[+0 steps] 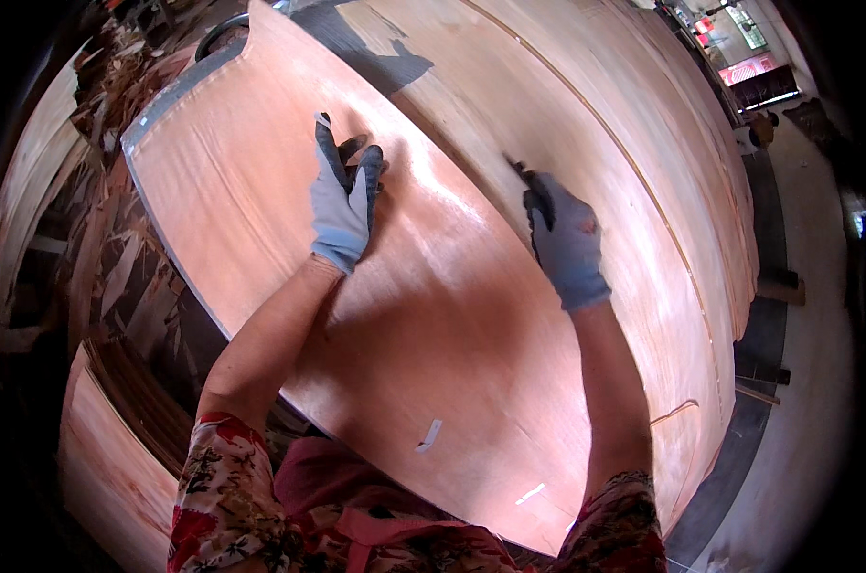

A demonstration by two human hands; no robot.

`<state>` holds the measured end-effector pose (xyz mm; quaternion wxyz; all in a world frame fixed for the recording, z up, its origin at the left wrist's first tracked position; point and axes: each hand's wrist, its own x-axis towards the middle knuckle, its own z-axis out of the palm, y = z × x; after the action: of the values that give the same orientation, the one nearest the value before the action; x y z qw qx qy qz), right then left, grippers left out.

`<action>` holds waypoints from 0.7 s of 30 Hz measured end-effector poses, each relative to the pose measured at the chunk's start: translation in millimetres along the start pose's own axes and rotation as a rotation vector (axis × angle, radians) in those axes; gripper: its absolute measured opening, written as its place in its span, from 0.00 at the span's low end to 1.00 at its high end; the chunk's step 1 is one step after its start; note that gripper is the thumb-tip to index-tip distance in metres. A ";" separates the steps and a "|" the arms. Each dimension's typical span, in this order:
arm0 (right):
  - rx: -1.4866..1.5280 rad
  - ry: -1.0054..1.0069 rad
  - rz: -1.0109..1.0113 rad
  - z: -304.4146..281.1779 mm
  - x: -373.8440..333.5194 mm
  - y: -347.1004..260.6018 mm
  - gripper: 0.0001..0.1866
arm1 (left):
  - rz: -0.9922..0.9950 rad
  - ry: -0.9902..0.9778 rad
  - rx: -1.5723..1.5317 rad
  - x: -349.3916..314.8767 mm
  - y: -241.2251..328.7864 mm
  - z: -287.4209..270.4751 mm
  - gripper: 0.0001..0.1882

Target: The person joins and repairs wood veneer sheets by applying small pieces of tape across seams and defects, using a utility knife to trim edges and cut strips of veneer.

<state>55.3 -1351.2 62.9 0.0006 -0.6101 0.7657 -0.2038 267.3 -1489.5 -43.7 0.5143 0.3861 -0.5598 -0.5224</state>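
My left hand (342, 196), in a grey glove with dark fingertips, is over a pinkish wood veneer sheet (433, 315). Its fingers are spread, and a small white bit, like tape, clings to one fingertip (323, 118). Beyond the sheet's right edge, my right hand (564, 234) wears a matching glove and is closed around a small, thin, dark tool (515, 164) whose kind I cannot make out. That hand is above paler veneer (509, 105). Two white strips, one bent (430, 436) and one straight (530, 494), lie on the pinkish sheet near me.
Broken veneer scraps (127, 258) litter the floor at left. Stacked sheets (127, 439) stand at lower left. A narrow brown strip (633, 167) runs along the pale veneer at right. Farther right, a person (762, 129) is partly visible beside the floor (810, 286).
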 end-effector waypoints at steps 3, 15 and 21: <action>0.238 0.129 -0.073 5.3 -15.8 -21.7 0.11 | -0.019 0.015 0.011 6.4 -6.2 2.1 0.41; 0.633 -0.253 0.350 93.6 -17.9 30.7 0.24 | 0.616 -0.289 1.018 50.1 7.2 19.8 0.44; 0.731 -0.345 0.444 65.2 -13.1 14.4 0.20 | 0.430 -0.366 1.095 53.1 3.9 15.8 0.45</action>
<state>61.5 -1356.8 -4.6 0.3868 -0.4159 0.7445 -0.3508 243.0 -1537.4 -29.5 0.2307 0.3766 -0.8914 -0.1017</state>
